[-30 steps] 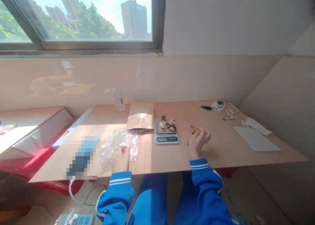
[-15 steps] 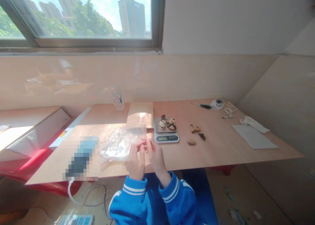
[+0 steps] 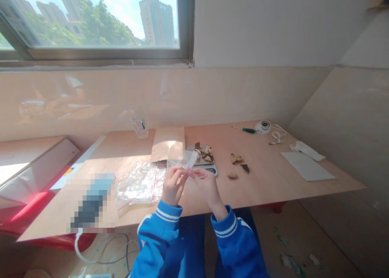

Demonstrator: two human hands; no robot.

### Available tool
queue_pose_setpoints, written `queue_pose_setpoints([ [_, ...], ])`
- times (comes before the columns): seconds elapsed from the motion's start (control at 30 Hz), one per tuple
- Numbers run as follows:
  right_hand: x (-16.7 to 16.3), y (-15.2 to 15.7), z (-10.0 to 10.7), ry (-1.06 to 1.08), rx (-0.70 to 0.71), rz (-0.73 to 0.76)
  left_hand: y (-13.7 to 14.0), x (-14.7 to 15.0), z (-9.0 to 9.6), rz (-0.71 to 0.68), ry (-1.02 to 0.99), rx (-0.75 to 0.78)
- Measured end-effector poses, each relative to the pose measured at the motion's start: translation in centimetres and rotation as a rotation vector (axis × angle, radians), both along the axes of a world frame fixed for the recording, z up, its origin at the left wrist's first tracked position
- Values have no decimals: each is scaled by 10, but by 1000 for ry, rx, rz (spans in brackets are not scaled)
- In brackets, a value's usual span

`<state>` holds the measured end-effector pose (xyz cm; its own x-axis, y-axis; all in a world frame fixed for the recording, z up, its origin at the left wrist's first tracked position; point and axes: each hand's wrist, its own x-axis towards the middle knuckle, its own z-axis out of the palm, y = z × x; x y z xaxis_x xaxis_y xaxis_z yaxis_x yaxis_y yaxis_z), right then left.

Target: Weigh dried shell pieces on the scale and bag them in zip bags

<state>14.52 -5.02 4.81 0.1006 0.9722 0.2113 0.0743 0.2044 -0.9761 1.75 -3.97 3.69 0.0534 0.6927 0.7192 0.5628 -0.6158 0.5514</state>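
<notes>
A small clear plastic bag [image 3: 176, 158] is held up before me, pinched along its near edge by both hands. My left hand [image 3: 174, 185] has its fingertips closed on the left part of that edge. Right beside it, my right hand [image 3: 207, 184] grips the bag with thumb and fingers, the two sets of fingertips almost meeting. Behind the bag and hands stands a digital kitchen scale [image 3: 215, 168], partly hidden, with brown and cream dried pieces [image 3: 207, 150] on its plate. A larger clear zip bag [image 3: 138, 184] lies flat left of my hands.
Several loose dried pieces [image 3: 236, 158] lie right of the scale. Farther back are a green screwdriver [image 3: 249, 130], a white dome camera [image 3: 263, 126] and a white sheet [image 3: 306, 166]. A brown paper bag [image 3: 168, 140], plastic bottle [image 3: 139, 128] and blurred phone-like object [image 3: 94, 201] are leftward.
Both hands have risen slightly and moved apart at the wrists. The small clear bag now shows spread above the fingertips, covering part of the scale. The view has shifted a little.
</notes>
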Motion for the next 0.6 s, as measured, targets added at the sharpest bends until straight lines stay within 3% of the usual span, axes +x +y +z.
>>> queue_pose_setpoints([
  [0.2,18,5,13,60,-18,-26,8,1,2,-146,-50,45],
  [0.6,19,13,5,238,-85,62,7,11,-5,-196,-371,-164],
])
